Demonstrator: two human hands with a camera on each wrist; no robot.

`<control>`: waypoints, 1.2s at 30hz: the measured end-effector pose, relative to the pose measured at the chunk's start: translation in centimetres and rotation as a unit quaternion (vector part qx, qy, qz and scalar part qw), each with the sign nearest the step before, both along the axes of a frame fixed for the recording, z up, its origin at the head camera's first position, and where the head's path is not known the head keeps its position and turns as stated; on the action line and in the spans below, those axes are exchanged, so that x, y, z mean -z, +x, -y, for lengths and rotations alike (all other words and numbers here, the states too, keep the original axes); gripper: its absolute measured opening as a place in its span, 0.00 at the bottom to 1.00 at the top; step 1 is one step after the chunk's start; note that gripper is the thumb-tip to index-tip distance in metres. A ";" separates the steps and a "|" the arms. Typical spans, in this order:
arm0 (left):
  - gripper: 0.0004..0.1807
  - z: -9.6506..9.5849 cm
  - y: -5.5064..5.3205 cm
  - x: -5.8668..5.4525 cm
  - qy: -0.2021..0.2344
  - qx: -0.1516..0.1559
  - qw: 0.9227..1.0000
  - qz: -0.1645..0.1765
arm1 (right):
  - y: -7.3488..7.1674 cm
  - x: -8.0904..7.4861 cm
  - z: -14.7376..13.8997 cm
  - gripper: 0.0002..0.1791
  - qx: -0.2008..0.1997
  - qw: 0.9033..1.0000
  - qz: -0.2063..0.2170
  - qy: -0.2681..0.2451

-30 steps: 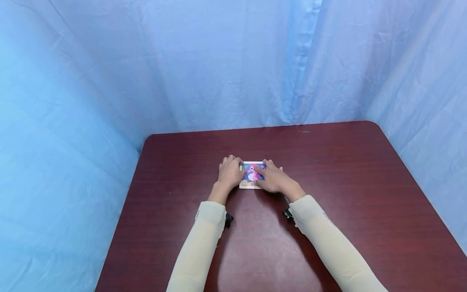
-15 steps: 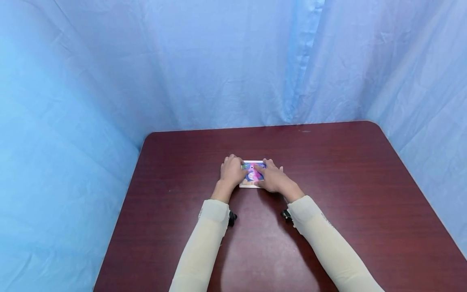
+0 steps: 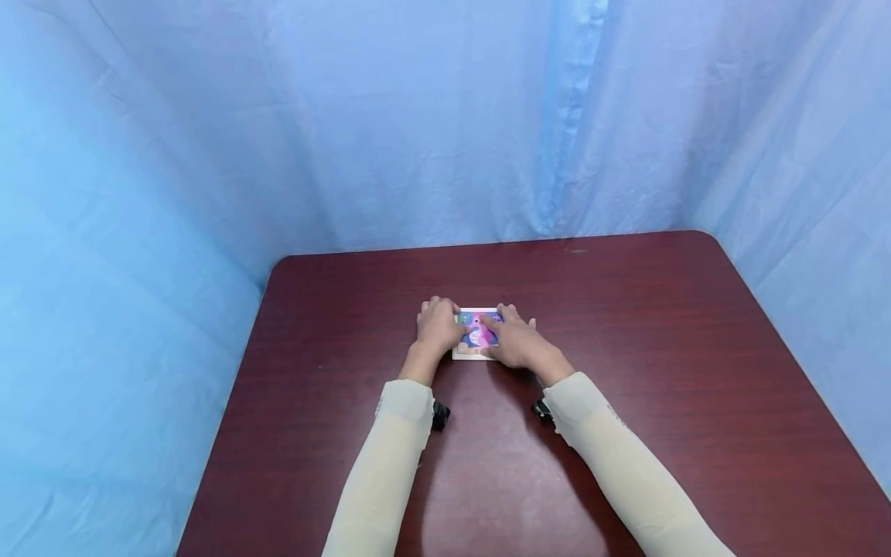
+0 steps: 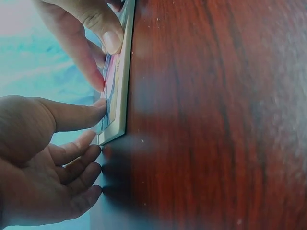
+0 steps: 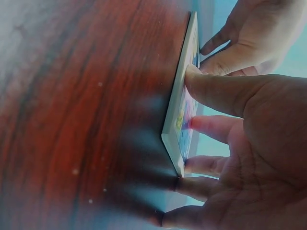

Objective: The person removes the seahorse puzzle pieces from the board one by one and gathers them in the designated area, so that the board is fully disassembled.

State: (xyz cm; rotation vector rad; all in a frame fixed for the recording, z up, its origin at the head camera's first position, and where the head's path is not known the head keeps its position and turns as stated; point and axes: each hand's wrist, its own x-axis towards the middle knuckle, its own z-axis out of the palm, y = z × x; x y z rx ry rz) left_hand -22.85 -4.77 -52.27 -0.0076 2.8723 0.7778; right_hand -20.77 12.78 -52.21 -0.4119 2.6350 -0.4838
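A thin rectangular picture board [image 3: 476,338] with a pale frame and a pink figure on blue lies flat on the table, perhaps a jigsaw. At its left edge my left hand [image 3: 438,326] has its thumb [image 4: 81,116] on the picture, while its other fingers touch the edge and the tabletop beside it. My right hand [image 3: 518,340] comes over from the right. Its thumb [image 5: 216,88] and index finger press the picture, spread apart, and the others rest by the edge and on the table. Part of the board's right side is covered by that hand.
The dark red wooden table [image 3: 626,325] has rounded far corners. A light blue curtain [image 3: 418,116] hangs behind it and along both sides. Small black wrist cameras [image 3: 441,415] sit at the cuffs of the cream sleeves.
Hands and board keep nearly the same places. The whole head view shifts slightly, and the left forearm shows a small shift; no grip visibly changes.
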 end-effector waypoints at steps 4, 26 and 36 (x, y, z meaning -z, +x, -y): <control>0.19 0.2 0.0 0.1 0.020 -0.006 1.000 0.001 | 0.0 -0.1 0.1 0.39 -0.001 1.000 0.001 0.001; 0.12 0.7 -0.5 0.1 0.100 -0.019 0.995 -0.014 | -0.3 -0.3 -0.1 0.38 0.006 1.000 0.004 -0.012; 0.11 0.5 -0.3 -0.1 0.100 -0.030 0.994 -0.015 | -0.1 -0.2 0.1 0.38 0.004 1.000 0.002 -0.013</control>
